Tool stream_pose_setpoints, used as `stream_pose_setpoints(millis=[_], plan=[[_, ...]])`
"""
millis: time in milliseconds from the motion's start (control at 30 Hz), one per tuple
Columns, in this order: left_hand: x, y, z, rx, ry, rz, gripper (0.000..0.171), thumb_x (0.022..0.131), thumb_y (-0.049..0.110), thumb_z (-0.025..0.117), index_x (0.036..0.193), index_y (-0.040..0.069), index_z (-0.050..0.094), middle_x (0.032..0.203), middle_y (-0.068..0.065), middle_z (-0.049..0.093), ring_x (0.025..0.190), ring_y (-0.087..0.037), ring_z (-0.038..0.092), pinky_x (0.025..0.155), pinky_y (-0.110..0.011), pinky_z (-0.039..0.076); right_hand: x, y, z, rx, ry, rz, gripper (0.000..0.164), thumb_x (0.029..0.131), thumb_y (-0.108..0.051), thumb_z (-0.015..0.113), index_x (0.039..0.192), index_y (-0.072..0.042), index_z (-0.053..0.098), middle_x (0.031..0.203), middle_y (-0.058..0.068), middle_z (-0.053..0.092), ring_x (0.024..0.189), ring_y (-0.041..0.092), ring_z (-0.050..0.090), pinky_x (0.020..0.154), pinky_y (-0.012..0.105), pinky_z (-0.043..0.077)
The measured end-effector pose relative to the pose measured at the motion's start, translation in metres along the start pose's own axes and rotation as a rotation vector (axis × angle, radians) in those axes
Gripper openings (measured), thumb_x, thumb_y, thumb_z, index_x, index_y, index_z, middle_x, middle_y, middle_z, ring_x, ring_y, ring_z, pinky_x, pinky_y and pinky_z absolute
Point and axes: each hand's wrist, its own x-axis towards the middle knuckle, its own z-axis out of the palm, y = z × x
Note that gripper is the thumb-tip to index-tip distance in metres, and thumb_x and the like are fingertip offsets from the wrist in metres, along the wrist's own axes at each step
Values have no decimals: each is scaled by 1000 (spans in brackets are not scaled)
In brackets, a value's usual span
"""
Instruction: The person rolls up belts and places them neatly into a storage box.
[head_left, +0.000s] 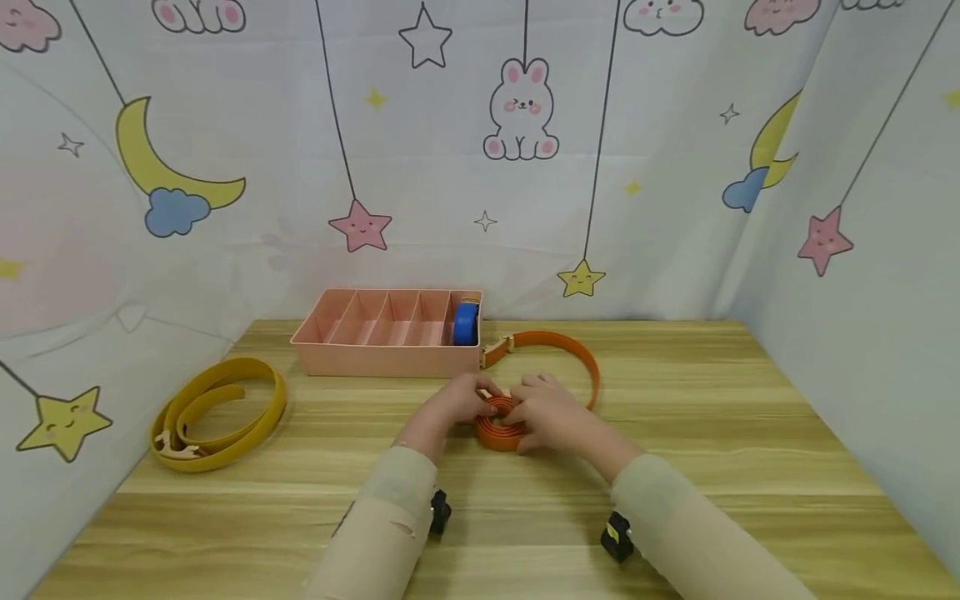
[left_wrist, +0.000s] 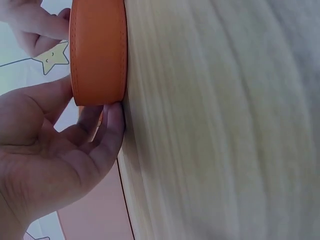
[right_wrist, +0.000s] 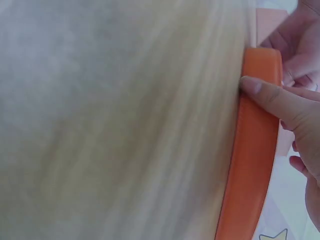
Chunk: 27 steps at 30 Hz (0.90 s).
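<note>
An orange belt [head_left: 498,438] stands on its edge on the table, partly wound into a tight coil. Its loose length curves round behind the right hand to a gold-coloured buckle [head_left: 497,344] beside the pink box. My left hand [head_left: 456,402] grips the coil from the left; in the left wrist view its thumb is at the upper edge and fingertips [left_wrist: 116,112] sit low against the belt. On the coil's right side my right hand [head_left: 553,419] pinches the strap, the thumb [right_wrist: 262,90] lying across its outer face in the right wrist view. The coil's centre is partly covered by fingers.
A pink divided box [head_left: 390,362] stands at the back, with a rolled blue belt [head_left: 466,323] in its rightmost compartment. A loosely looped yellow belt [head_left: 272,408] lies on the left of the wooden table [head_left: 712,400]. Patterned curtain [head_left: 450,183] hangs behind and at both sides.
</note>
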Motion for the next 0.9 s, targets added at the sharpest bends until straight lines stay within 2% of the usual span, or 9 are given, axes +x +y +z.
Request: stream_pose_setpoints(millis=[167,267,367,467,600,767,833,900], plan=[[-2,-1,-2,7,-40,30,24,89,-1,67,112,4,70,106,-9,61,81,-17,52,65,-24,46,0,2,-4,-11,-30,-30,34,68,-40,86,98,-25,80,85,-10,51,80,13,39,72,31,31],[-2,-4,-3,-2,-47,23,24,90,1,67,113,5,70,106,-8,62,85,-17,54,69,-26,48,2,0,-5,-29,-42,-47,33,69,-42,85,97,-23,80,83,-10,52,78,13,38,70,29,30],[-3,-7,-3,-8,-29,4,24,89,5,69,113,5,71,104,-8,65,86,-17,56,72,-27,50,4,-4,-5,-33,-49,-52,33,71,-41,84,96,-20,80,83,-10,55,78,13,40,69,29,31],[-3,-7,-3,2,20,-20,23,87,9,72,109,4,72,101,-7,66,85,-17,57,72,-27,50,6,-7,-5,-35,-55,-39,32,71,-40,84,96,-20,80,82,-11,55,77,13,40,69,29,30],[-3,-4,-1,2,90,-80,22,83,11,75,103,3,70,96,-7,63,80,-18,54,68,-26,47,11,-9,-2,-35,-59,13,31,71,-42,84,94,-22,80,81,-12,57,75,12,40,68,29,29],[-4,1,6,-50,173,-200,25,78,8,78,98,0,64,91,-8,59,75,-21,56,63,-29,50,19,-17,6,-13,-38,183,23,72,-41,85,82,-22,79,79,-9,60,75,14,43,70,30,31],[-4,4,8,-65,195,-223,25,78,7,77,97,-1,63,90,-9,59,74,-21,57,61,-30,51,21,-21,8,-18,-24,244,22,72,-42,84,76,-21,77,78,-8,60,75,15,44,71,31,31],[-3,6,9,-64,211,-220,21,79,5,75,96,-1,63,90,-9,59,74,-21,56,59,-28,49,22,-23,8,-40,-16,264,25,73,-45,83,74,-21,76,78,-7,60,75,15,45,71,32,31]])
